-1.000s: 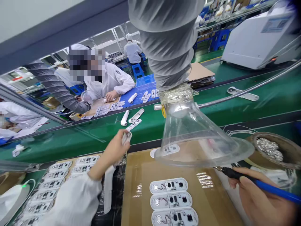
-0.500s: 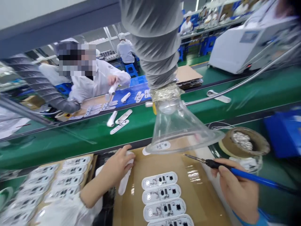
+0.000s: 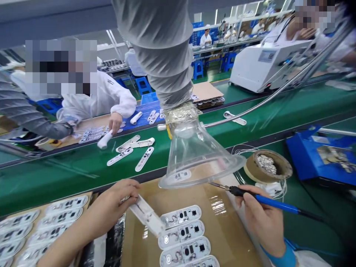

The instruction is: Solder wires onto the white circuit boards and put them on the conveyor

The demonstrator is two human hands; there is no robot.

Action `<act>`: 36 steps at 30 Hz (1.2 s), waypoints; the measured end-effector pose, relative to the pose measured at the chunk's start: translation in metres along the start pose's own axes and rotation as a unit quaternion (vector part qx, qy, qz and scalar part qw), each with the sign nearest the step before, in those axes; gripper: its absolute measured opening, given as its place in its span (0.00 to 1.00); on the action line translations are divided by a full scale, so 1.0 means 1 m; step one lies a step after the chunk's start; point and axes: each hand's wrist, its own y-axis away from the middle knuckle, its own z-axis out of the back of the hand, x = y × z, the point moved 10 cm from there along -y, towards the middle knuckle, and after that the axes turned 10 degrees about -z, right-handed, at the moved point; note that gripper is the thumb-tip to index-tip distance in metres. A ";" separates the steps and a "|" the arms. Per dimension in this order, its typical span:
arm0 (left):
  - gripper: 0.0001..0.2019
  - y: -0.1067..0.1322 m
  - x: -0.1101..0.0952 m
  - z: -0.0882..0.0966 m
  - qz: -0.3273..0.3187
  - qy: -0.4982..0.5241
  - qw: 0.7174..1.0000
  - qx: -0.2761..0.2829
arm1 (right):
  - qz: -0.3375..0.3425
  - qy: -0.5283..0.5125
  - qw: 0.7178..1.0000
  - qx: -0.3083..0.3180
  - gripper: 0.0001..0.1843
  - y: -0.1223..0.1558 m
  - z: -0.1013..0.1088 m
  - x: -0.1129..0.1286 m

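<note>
My left hand (image 3: 122, 198) pinches the upper end of a long white plastic shell (image 3: 147, 215), tilted over the brown cardboard sheet (image 3: 233, 241). Its hollow inner side faces up, and its lower end meets or overlaps the row of white oval panels with circuit boards (image 3: 182, 234). In my right hand (image 3: 261, 218) is a soldering iron (image 3: 267, 202) with a blue and black handle, held like a pen. Its thin metal tip points left, close to the rim of the clear fume hood (image 3: 200, 159). Another oval panel (image 3: 180, 175) shows through the hood.
Left of the sheet lies a cardboard layer of more panels (image 3: 59, 222). Beyond runs a green conveyor belt (image 3: 91, 170) with several shells and panels. A co-worker's hand (image 3: 115, 121) holds a white part there. Right stand a roll with silvery wool (image 3: 267, 165) and a blue box (image 3: 319, 159).
My left hand has lifted and turned the shell, so its inside shows, bringing it to the panels. More pieces lie on the belt, and the co-worker's hand reaches lower over it. The view has shifted.
</note>
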 end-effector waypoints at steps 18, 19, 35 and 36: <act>0.08 -0.045 -0.123 -0.080 -0.093 0.154 0.975 -0.133 | -0.041 0.120 0.990 0.067 0.18 0.002 -0.056 0.017; 0.08 -0.048 -0.126 -0.086 -0.102 0.158 0.976 -0.112 | -0.033 0.119 0.990 0.065 0.17 0.002 -0.057 0.020; 0.09 -0.054 -0.132 -0.111 -0.058 0.403 0.912 0.044 | -0.034 0.092 0.994 0.044 0.16 0.004 -0.054 0.014; 0.08 -0.053 -0.130 -0.109 -0.054 0.396 0.916 0.049 | -0.035 0.097 0.994 0.043 0.17 0.003 -0.052 0.013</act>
